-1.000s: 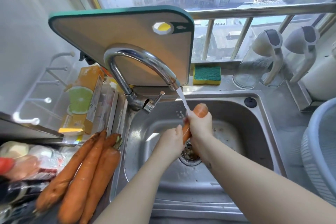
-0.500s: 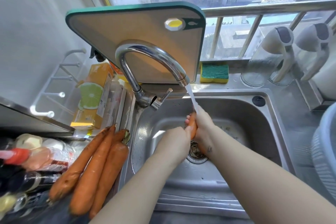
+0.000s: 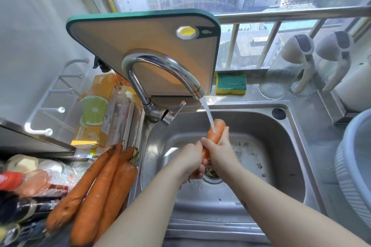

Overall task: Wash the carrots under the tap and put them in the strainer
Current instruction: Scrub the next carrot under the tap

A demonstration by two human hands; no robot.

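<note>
Both hands hold one orange carrot (image 3: pixel 216 129) over the steel sink (image 3: pixel 281 158), just above the drain. My left hand (image 3: pixel 190 161) grips its lower end; my right hand (image 3: pixel 219 152) wraps its middle. The carrot's thick top pokes out above my right hand, and water from the chrome tap (image 3: pixel 160 70) falls on it. Three unwashed carrots (image 3: pixel 96 192) lie side by side on the counter left of the sink. A pale grey-blue slotted strainer (image 3: pixel 353 176) sits at the right edge, partly cut off.
A green-rimmed cutting board (image 3: pixel 156 42) leans behind the tap. A yellow-green sponge (image 3: pixel 230 83) and two glass dispensers (image 3: pixel 291 70) stand on the window ledge. An orange box (image 3: pixel 98 110) and wrapped food (image 3: pixel 30 178) crowd the left counter.
The carrot's thick end, hidden in my hands half a second ago, has come back up into the water stream. My hands have slid along it.
</note>
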